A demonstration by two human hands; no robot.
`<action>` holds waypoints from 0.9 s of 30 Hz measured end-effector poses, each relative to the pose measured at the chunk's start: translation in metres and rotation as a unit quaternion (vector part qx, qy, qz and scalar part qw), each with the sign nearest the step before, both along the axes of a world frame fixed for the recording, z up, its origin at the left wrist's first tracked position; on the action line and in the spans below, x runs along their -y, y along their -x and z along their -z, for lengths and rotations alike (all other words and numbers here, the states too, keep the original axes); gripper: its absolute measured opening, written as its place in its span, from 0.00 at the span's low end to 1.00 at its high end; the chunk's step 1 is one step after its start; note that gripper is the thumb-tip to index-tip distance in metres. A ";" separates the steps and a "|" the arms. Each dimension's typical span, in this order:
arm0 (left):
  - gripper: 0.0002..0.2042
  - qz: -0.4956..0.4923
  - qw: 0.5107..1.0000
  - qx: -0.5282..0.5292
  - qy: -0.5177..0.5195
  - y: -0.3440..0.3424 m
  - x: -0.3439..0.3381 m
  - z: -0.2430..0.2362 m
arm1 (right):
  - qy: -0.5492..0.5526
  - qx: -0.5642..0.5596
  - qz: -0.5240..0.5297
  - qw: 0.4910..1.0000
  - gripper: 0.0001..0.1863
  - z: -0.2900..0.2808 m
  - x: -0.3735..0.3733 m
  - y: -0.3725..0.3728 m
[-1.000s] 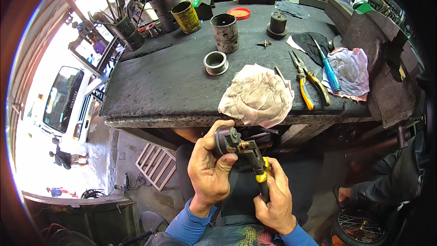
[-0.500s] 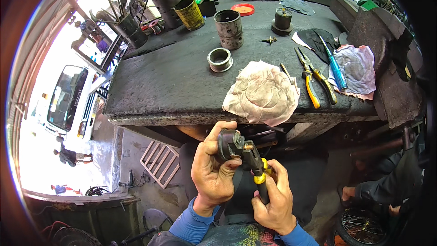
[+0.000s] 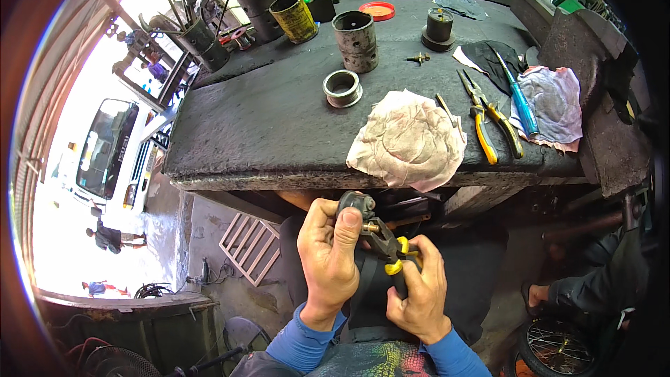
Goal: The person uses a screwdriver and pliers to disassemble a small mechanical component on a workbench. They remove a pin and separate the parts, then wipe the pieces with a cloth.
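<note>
Before the bench, my left hand [image 3: 328, 258] is wrapped round a small dark round metal part [image 3: 357, 202], thumb pressed over its side. A brass-coloured stud [image 3: 370, 227] sticks out of this part. My right hand [image 3: 422, 290] grips black-and-yellow pliers [image 3: 392, 251] by their handles, the jaws at the stud. How firmly the jaws bite cannot be made out. Just beyond my hands, a crumpled pale cloth [image 3: 408, 141] hangs slightly over the bench's front edge.
On the dark bench [image 3: 258, 119] are a metal ring [image 3: 343, 89], a metal cylinder [image 3: 356, 49], long-nose pliers [image 3: 486, 115], a blue screwdriver [image 3: 522, 101], a second cloth [image 3: 555, 105] and a yellow can [image 3: 293, 17]. Another person's foot [image 3: 537, 295] and a wheel [image 3: 555, 345] are at lower right.
My left hand has turned the round part, and its thumb now lies over the side. The pliers stay at the stud, tilted a little differently. The view has shifted slightly.
</note>
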State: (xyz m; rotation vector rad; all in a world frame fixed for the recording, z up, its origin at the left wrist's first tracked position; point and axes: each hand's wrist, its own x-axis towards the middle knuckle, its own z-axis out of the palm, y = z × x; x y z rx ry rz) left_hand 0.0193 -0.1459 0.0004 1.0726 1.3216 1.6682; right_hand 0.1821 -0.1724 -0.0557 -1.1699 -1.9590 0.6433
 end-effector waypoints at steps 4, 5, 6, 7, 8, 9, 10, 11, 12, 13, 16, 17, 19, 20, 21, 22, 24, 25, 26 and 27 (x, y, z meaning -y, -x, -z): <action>0.16 0.062 0.995 0.073 0.008 0.002 -0.001 -0.003 | 0.000 -0.003 0.014 1.000 0.32 0.009 -0.001 0.000; 0.15 0.051 0.995 0.082 -0.021 0.002 -0.002 -0.001 | 0.029 -0.025 -0.002 0.999 0.32 0.007 0.001 0.000; 0.15 0.041 0.994 0.092 -0.050 0.001 -0.004 0.003 | 0.058 -0.047 -0.017 0.997 0.33 0.005 0.005 0.000; 0.15 0.031 0.991 0.101 -0.079 0.001 -0.005 0.006 | 0.087 -0.069 -0.032 0.993 0.33 0.003 0.008 0.000; 0.15 0.037 0.991 0.094 -0.092 0.001 -0.007 0.008 | 0.074 -0.059 -0.043 0.995 0.32 -0.002 0.009 -0.001; 0.15 0.043 0.990 0.087 -0.106 0.001 -0.008 0.009 | 0.066 -0.049 -0.046 0.996 0.32 -0.006 0.010 -0.001; 0.15 0.049 0.988 0.080 -0.119 0.002 -0.009 0.011 | 0.059 -0.038 -0.048 0.996 0.32 -0.009 0.010 -0.001; 0.15 0.050 0.991 0.040 -0.122 0.006 -0.009 0.014 | 0.066 -0.043 -0.043 0.996 0.32 -0.014 0.011 0.000; 0.15 0.048 0.990 0.043 -0.127 0.005 -0.009 0.014 | 0.074 -0.048 -0.039 0.995 0.32 -0.019 0.011 0.002; 0.16 0.045 0.989 0.046 -0.133 0.003 -0.009 0.015 | 0.081 -0.052 -0.034 0.995 0.32 -0.021 0.011 0.002; 0.16 0.048 0.986 0.050 -0.152 0.001 -0.010 0.015 | 0.087 -0.064 -0.025 0.994 0.31 -0.023 0.013 0.003; 0.17 0.051 0.985 0.052 -0.158 0.001 -0.010 0.016 | 0.088 -0.066 -0.028 0.994 0.31 -0.022 0.013 0.002; 0.17 0.052 0.983 0.052 -0.169 -0.001 -0.011 0.015 | 0.090 -0.069 -0.034 0.993 0.32 -0.018 0.013 0.001; 0.17 0.052 0.982 0.052 -0.176 -0.002 -0.011 0.015 | 0.086 -0.061 -0.032 0.994 0.32 -0.019 0.012 0.001; 0.17 0.050 0.982 0.046 -0.176 -0.002 -0.011 0.015 | 0.081 -0.054 -0.029 0.995 0.32 -0.021 0.012 0.001; 0.16 0.048 0.982 0.040 -0.177 -0.002 -0.011 0.015 | 0.077 -0.046 -0.027 0.996 0.31 -0.021 0.011 0.001; 0.16 0.044 0.985 0.049 -0.157 -0.001 -0.009 0.012 | 0.064 -0.044 -0.024 0.997 0.32 -0.017 0.012 0.002; 0.16 0.042 0.988 0.063 -0.135 0.002 -0.006 0.008 | 0.057 -0.042 -0.022 0.997 0.32 -0.014 0.012 0.003; 0.17 0.038 0.990 0.078 -0.111 0.003 -0.003 0.007 | 0.023 -0.021 -0.012 0.999 0.32 -0.012 0.009 0.004; 0.16 0.024 0.993 0.078 -0.084 0.003 -0.004 0.005 | -0.012 0.001 -0.001 1.000 0.33 -0.009 0.004 0.003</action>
